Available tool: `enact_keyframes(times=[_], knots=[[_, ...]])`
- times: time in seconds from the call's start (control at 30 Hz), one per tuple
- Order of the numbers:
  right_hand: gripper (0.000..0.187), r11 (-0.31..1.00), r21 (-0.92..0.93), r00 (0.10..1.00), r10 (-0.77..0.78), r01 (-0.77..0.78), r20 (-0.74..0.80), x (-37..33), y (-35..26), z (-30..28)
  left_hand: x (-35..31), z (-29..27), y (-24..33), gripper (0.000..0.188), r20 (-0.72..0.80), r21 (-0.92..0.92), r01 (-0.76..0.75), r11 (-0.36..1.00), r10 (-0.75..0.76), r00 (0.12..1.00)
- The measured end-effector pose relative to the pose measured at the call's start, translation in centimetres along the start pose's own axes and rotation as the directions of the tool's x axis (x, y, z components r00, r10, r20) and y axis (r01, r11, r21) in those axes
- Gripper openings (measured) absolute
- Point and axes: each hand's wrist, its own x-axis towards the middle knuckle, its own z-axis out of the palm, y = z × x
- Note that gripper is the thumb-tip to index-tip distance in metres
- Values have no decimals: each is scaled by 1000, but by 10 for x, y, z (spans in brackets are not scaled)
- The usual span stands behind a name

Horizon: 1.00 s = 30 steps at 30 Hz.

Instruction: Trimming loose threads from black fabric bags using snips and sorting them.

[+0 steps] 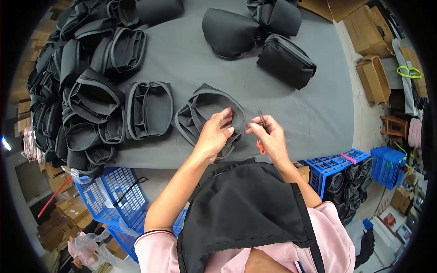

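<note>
Two hands (214, 136) (274, 141) angle inward, left over a pouch (210, 101), right gripping snips (263, 121).

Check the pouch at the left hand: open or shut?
Open. The black pouch has its mouth spread wide, its inside showing around the fingers of the left hand.

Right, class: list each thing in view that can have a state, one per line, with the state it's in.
Left hand: fingers at the near pouch's mouth
Right hand: closed around the pointed tool
Pointed tool: held; blades open or shut, unclear
Near pouch: open
Divided pouch: open
Right-hand blue crate: loaded with black items
</note>
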Motion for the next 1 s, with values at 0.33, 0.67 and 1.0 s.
enact_keyframes(times=[0.33, 0.67, 1.0], knots=[[18, 995, 83, 995, 57, -64, 77, 18, 4, 9, 2, -13, 10, 47, 141, 335, -54, 940, 7, 990], [22, 995, -39, 989, 93, -89, 112, 22, 22, 7, 24, -14, -10, 41, -47, 478, 187, 858, -188, 981], [29, 877, -474, 996, -51, 78, 71, -34, 36, -23, 21, -13, -12, 40, -119, 441, 183, 879, -145, 982]])
